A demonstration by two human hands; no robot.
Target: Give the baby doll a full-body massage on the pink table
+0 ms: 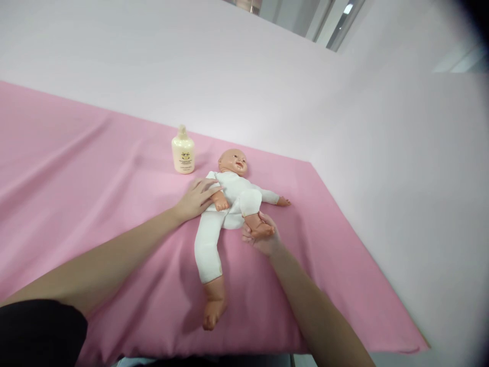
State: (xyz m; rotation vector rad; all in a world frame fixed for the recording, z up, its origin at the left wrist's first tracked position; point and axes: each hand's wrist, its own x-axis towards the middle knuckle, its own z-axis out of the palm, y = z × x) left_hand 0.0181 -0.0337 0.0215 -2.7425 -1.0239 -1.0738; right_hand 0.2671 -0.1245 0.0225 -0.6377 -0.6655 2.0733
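Observation:
A baby doll (pixel 233 196) in a white bodysuit lies on its back on a pink cloth (pixel 95 193), head toward the far wall. My left hand (pixel 195 198) rests flat against the doll's side and arm, fingers spread. My right hand (pixel 262 235) is closed around the doll's bent leg at the foot, lifting the knee up toward its belly. The doll's other leg (pixel 209 265) lies stretched out toward me. A cream lotion bottle (pixel 183 151) stands upright just beyond the doll's head, to its left.
The pink cloth covers the table and ends at a front edge (pixel 267 351) near me and a right edge (pixel 367 244). A pale pink wall (pixel 229 66) rises behind the table.

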